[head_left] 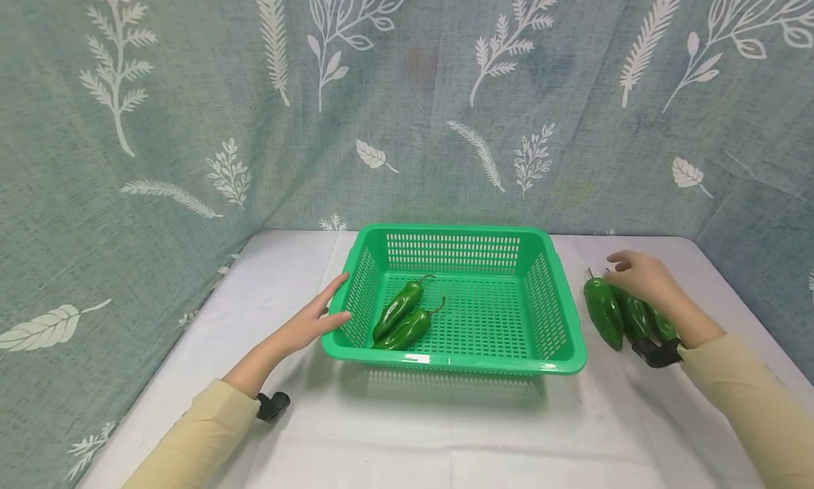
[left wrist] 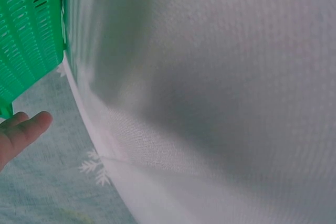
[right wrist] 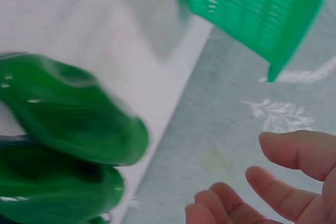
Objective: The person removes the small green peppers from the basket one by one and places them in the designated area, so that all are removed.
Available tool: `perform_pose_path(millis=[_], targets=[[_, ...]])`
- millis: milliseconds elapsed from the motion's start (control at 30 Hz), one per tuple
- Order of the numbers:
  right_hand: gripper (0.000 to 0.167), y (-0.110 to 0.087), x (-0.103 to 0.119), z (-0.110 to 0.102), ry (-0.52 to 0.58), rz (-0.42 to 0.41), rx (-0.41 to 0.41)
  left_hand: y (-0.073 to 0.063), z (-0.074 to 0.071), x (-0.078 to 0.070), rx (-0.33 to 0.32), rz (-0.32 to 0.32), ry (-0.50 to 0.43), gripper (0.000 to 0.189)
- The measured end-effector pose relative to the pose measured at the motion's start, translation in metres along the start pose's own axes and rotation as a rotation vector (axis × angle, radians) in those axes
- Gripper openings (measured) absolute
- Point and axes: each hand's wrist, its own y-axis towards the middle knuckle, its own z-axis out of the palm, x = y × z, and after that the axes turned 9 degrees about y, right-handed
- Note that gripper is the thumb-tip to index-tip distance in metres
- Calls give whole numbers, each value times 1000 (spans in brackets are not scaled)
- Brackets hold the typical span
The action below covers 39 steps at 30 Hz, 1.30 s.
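Observation:
A green plastic basket [head_left: 451, 365] with slotted walls stands mid-table in the head view. Two green chili peppers [head_left: 400, 307] with curved stems lie at the left side of its floor. My left hand [head_left: 309, 323] is at the basket's left rim, thumb and fingers extended along it. On the right, my right hand [head_left: 644, 275] hovers over more green peppers [head_left: 603, 312] lying side by side, partly covering them. In the right wrist view its fingers [right wrist: 283, 192] are loosely bent with nothing between them, and the peppers [right wrist: 73, 114] appear blurred beside it.
The table [head_left: 356, 439] has a white cloth. A grey-green curtain [head_left: 420, 143] with white leaf prints hangs behind it and along both sides. Black wrist cameras [head_left: 273, 406] are worn below both hands.

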Motion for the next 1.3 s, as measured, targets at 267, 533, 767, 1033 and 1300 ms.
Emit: perform_pose_path(millis=[267, 533, 767, 1033, 1300], targets=[[62, 1, 30, -16, 160, -14, 108, 0, 0, 0, 2, 5, -6, 69], [65, 6, 59, -14, 249, -51, 191, 0, 0, 0, 0, -1, -4, 70], [59, 12, 87, 4, 332, -81, 250, 0, 0, 0, -5, -2, -7, 70], [58, 16, 114, 27, 327, -119, 340, 1, 1, 1, -11, 4, -1, 70], [55, 24, 130, 57, 290, -150, 400, 3, 2, 4, -16, 8, 6, 69]])
